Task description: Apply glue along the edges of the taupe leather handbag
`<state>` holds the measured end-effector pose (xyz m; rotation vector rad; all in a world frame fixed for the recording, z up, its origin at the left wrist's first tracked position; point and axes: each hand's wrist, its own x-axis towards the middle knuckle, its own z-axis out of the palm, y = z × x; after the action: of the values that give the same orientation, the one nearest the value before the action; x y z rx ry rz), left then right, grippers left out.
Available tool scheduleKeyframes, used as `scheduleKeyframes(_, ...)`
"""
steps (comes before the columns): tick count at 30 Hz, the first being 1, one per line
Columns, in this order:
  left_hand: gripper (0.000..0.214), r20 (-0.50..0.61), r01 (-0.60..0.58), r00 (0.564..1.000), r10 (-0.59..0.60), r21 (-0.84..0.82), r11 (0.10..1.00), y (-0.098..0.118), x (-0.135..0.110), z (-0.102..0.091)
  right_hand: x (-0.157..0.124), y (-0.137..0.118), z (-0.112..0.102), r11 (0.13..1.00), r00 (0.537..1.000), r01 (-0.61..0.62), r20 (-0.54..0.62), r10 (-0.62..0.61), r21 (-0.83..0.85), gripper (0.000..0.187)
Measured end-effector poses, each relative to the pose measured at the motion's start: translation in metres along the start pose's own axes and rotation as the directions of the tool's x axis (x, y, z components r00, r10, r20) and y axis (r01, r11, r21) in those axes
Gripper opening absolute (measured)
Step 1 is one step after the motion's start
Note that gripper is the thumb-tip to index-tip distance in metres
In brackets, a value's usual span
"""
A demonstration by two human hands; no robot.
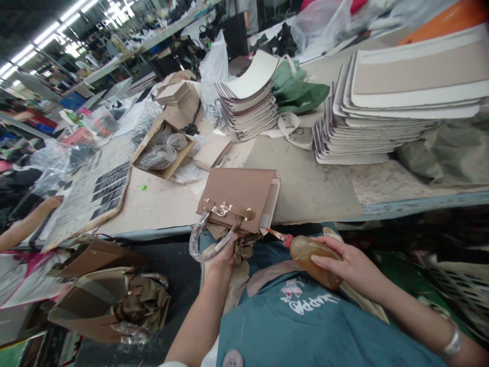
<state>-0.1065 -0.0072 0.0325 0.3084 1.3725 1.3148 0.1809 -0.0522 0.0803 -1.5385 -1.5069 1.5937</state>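
Observation:
A tan handbag (240,191) lies tilted over the table's front edge, its metal clasp and flap side facing up. Its handle (195,245), wrapped in clear plastic, hangs toward me. My left hand (228,252) is closed on the bag's near end, beside bunched brown lining (244,247); the fingertips are partly hidden. In my right hand (346,262) is a squeeze bottle (314,259) of amber liquid, with the fingers wrapped round it. The bottle's red nozzle (280,237) points left, close to the bag's lower right corner and its pale open side.
Stacks of curved panels (248,109) and large flat panels (382,127) stand on the table (305,183). A cardboard box (164,153) holds plastic. More open bags (87,306) sit at lower left. Another person's arm (28,224) reaches in from the left.

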Motion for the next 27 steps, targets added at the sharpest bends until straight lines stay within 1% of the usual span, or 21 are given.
scheduleKeyframes(4,0.034,0.026,-0.031,0.999,0.031,0.0,1.0,0.001,0.0,0.001,-0.002,0.003,-0.001,1.0,0.999,0.019,0.039,-0.019,-0.006,0.046)
scheduleKeyframes(8,0.042,0.017,-0.091,0.996,0.091,-0.015,0.996,0.001,0.0,0.002,-0.002,0.007,-0.003,0.999,1.0,0.012,-0.015,-0.012,-0.044,0.047)
scheduleKeyframes(10,0.042,0.025,-0.08,0.996,0.08,-0.018,0.997,0.001,0.0,0.003,-0.003,0.008,-0.003,0.999,0.999,0.005,-0.032,-0.006,-0.041,0.046)
scheduleKeyframes(14,0.041,0.047,-0.05,0.998,0.049,0.002,0.999,0.004,-0.002,0.005,-0.002,0.007,-0.001,0.999,0.999,0.038,0.005,-0.038,-0.008,0.045)
scheduleKeyframes(17,0.04,0.068,-0.023,0.997,0.021,0.017,1.0,0.01,-0.005,0.007,0.0,0.005,0.001,0.997,0.997,0.072,0.017,-0.072,-0.022,0.045)
scheduleKeyframes(21,0.041,0.124,0.017,0.992,-0.022,0.042,0.999,0.019,-0.008,0.006,0.005,0.001,-0.001,0.993,0.995,0.095,-0.023,-0.097,-0.077,0.046)
scheduleKeyframes(24,0.043,0.148,0.048,0.987,-0.057,0.064,0.997,0.024,-0.011,0.006,0.007,-0.003,-0.002,0.99,0.992,0.11,-0.059,-0.115,-0.087,0.047)
scheduleKeyframes(27,0.046,0.16,0.026,0.986,-0.039,0.079,0.997,0.029,-0.014,0.01,0.009,-0.004,-0.003,0.983,0.986,0.136,-0.082,-0.147,-0.121,0.047)
